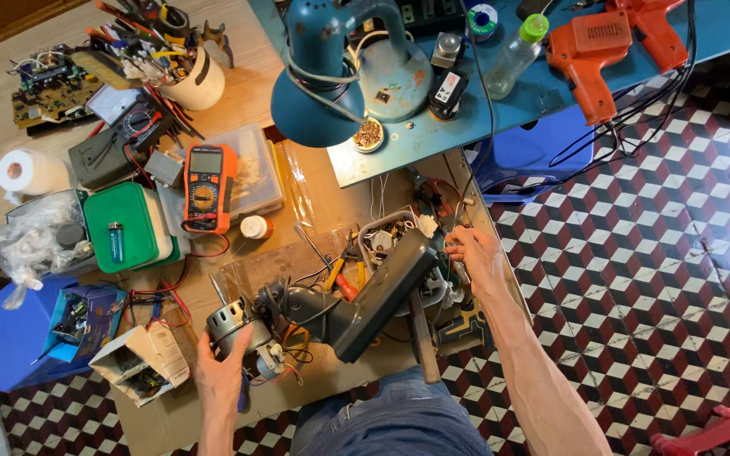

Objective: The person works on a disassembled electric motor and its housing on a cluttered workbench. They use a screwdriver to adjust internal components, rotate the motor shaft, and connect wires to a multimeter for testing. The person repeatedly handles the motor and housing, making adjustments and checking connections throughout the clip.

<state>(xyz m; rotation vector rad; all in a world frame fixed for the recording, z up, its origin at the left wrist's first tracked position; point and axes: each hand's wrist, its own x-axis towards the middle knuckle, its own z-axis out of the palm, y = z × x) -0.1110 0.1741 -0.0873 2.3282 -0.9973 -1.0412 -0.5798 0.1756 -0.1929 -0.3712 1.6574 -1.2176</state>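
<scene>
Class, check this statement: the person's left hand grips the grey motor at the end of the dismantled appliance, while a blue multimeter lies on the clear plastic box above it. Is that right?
Not quite. The head view shows the multimeter is orange, not blue. The rest holds: it lies on the clear plastic box, and the left hand grips the grey motor.

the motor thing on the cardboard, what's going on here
A person sits over a cluttered repair bench. The left hand grips a small electric motor that is joined to a dark grey appliance housing lying on cardboard. The right hand reaches into a tray of tools and parts by the housing; what it touches is unclear. An orange multimeter and a teal desk lamp sit further back.
</scene>
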